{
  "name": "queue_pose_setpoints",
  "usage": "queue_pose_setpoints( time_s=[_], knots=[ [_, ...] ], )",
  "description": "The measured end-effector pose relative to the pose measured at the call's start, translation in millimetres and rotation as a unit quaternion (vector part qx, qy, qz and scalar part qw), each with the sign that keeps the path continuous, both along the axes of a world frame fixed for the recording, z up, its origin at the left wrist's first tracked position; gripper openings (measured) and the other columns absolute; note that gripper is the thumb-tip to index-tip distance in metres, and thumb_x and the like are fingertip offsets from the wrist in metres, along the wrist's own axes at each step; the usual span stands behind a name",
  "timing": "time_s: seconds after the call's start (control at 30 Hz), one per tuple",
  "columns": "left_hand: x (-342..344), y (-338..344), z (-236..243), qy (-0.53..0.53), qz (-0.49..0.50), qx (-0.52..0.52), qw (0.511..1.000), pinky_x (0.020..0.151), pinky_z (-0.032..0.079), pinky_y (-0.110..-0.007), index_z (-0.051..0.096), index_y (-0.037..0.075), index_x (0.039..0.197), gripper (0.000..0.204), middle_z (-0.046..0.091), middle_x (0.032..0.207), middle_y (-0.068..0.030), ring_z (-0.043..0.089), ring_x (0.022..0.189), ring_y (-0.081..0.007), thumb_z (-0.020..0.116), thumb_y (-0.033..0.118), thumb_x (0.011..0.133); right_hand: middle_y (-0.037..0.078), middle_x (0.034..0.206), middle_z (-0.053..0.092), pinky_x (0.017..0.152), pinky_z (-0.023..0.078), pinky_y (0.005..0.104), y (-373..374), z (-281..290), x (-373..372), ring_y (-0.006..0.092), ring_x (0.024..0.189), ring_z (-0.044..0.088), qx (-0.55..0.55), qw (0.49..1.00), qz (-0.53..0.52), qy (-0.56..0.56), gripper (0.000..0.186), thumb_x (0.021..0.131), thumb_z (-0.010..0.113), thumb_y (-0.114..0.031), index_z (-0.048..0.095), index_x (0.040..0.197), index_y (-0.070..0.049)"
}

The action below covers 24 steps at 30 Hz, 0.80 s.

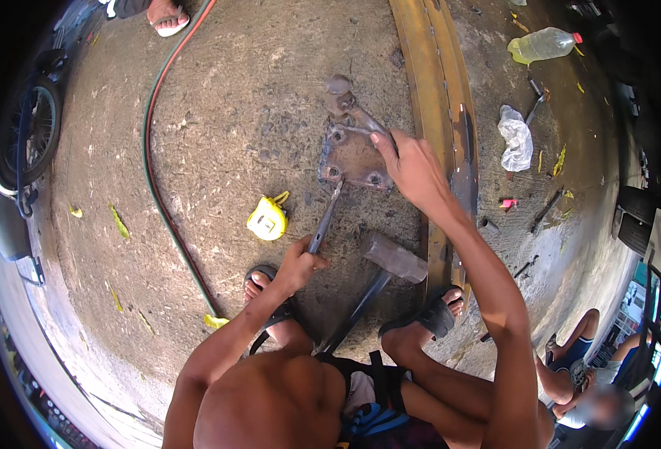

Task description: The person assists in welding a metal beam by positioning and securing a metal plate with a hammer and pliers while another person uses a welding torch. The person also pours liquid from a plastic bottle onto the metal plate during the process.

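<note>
My right hand [416, 168] is closed round the handle of a ball-peen hammer [364, 118], its head raised beyond a rusty square metal plate [353, 156] on the concrete. The plate has bolt holes near its corners. In my left hand [300, 263] is a long, slim grey metal tool [325, 221], chisel-like; its exact kind is unclear. Its narrow tip meets the plate's near edge, or hovers just over it, beside a corner hole. A sledgehammer [396, 257] lies between my feet, head toward the plate. Left of the plate sits a yellow tape measure [268, 218].
A rusty steel beam [439, 90] runs along the right side. A green and red hose [151, 150] curves on the left. Farther right lie a plastic bottle [544, 46], a crumpled clear bag [515, 138] and loose tools. Another person [581, 382] sits at lower right.
</note>
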State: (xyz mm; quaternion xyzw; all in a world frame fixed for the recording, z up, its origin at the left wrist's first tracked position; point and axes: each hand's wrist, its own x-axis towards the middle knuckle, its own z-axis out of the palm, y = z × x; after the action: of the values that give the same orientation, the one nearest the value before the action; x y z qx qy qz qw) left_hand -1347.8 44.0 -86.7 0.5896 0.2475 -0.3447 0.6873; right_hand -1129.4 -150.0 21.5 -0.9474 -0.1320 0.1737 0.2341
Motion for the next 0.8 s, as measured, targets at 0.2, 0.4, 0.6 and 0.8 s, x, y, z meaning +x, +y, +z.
queue_pose_setpoints(
  time_s=[0.2,0.4,0.6,0.8],
  knots=[
    [-4,-15,1,0.005,0.021,-0.023,1.000,0.061,0.041,-0.029,0.063,0.001,0.110,0.038,0.059,0.076,-0.0013,0.056,0.067,-0.0134,0.071,0.014,0.075,0.031,0.067,0.063,0.064,0.052,0.0568,-15,-25,17,0.0497,0.069,0.067,-0.055,0.998,0.023,0.037,0.042,0.106,0.056,-0.034,0.063,0.093,0.005],
    [3,-8,1,0.000,0.027,-0.021,0.999,0.070,0.046,-0.032,0.063,-0.003,0.108,0.041,0.063,0.081,-0.0058,0.064,0.080,-0.0179,0.067,0.013,0.070,0.032,0.069,0.064,0.064,0.052,0.0557,-17,-20,-15,0.0500,0.068,0.067,0.095,0.991,-0.087,-0.036,0.048,0.107,0.054,-0.038,0.065,0.095,0.007],
    [-9,-3,-17,-0.002,0.020,-0.006,1.000,0.063,0.044,-0.030,0.062,0.001,0.110,0.038,0.062,0.078,-0.0051,0.059,0.071,-0.0151,0.068,0.010,0.074,0.027,0.067,0.066,0.062,0.054,0.0562,0,1,19,0.0497,0.068,0.068,-0.075,0.994,0.046,-0.071,0.043,0.105,0.058,-0.038,0.065,0.099,0.004],
    [2,-17,-1,0.009,0.014,-0.017,1.000,0.064,0.044,-0.030,0.062,-0.001,0.110,0.041,0.063,0.079,-0.0055,0.059,0.072,-0.0160,0.068,0.011,0.071,0.027,0.069,0.066,0.056,0.052,0.0524,-36,-26,-6,0.0481,0.065,0.068,-0.044,0.990,0.061,-0.116,0.043,0.105,0.058,-0.038,0.064,0.100,0.005]
  ],
)
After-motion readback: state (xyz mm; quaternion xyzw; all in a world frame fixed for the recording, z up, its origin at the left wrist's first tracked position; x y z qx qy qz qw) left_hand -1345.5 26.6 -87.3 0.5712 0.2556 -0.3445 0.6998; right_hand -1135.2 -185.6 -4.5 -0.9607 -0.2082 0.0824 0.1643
